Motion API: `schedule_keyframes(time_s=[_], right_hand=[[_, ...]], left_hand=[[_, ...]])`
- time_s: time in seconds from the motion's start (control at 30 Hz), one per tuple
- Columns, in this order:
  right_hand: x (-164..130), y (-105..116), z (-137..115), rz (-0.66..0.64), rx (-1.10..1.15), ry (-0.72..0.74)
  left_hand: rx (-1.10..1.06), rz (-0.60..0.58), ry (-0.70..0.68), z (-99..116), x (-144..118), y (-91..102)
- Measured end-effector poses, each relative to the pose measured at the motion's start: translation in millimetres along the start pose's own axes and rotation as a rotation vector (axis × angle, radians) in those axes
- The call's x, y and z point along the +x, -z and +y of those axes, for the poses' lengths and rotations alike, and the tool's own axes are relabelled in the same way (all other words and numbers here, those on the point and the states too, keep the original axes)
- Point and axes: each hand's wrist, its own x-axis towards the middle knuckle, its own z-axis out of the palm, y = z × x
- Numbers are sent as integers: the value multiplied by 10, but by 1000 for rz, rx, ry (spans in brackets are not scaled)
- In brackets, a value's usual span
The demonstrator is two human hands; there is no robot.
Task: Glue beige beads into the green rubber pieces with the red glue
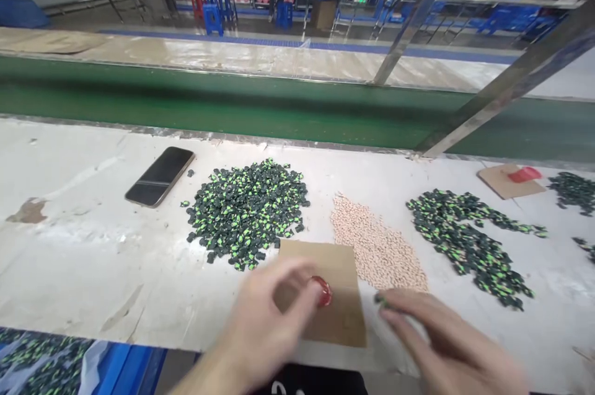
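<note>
My left hand (272, 305) is curled over a brown cardboard square (341, 320), its thumb and fingertips closed at a small glossy red round piece (324, 291). Between the thumb and fingers of my right hand (446, 339) is a small dark piece with a green mark (380, 299), slightly blurred. Just beyond that hand lies a spread of tiny pale pink pieces (376, 243). A heap of small black-and-green pieces (248, 209) sits past the cardboard on the left, and another pile of black-and-green pieces (465, 240) is on the right.
A phone (160, 177) lies at the left on the white table (83, 252). Farther right, a second cardboard piece (506, 181) bears a red item (525, 174). Metal posts (506, 88) rise by the green conveyor belt (209, 103). A blue bin (127, 370) is at lower left.
</note>
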Motion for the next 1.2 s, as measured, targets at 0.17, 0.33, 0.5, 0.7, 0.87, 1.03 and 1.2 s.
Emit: schedule_keyframes(time_s=[0.17, 0.33, 0.5, 0.7, 0.87, 1.03, 1.2], right_hand=[[238, 492, 826, 310, -645, 113], [340, 628, 1080, 306, -740, 160], [358, 290, 815, 116, -659, 246], [490, -41, 618, -44, -548, 280], [538, -115, 656, -22, -463, 292], [567, -98, 571, 7, -425, 243], [585, 0, 457, 44, -364, 116]], left_hand=[[467, 178, -257, -291, 562, 391], [464, 170, -291, -442, 698, 450], [352, 215, -229, -416, 662, 448], [29, 242, -9, -193, 546, 476], [-376, 165, 194, -47, 405, 515], [-643, 147, 290, 0, 316, 498], [-644, 208, 252, -36, 231, 409]])
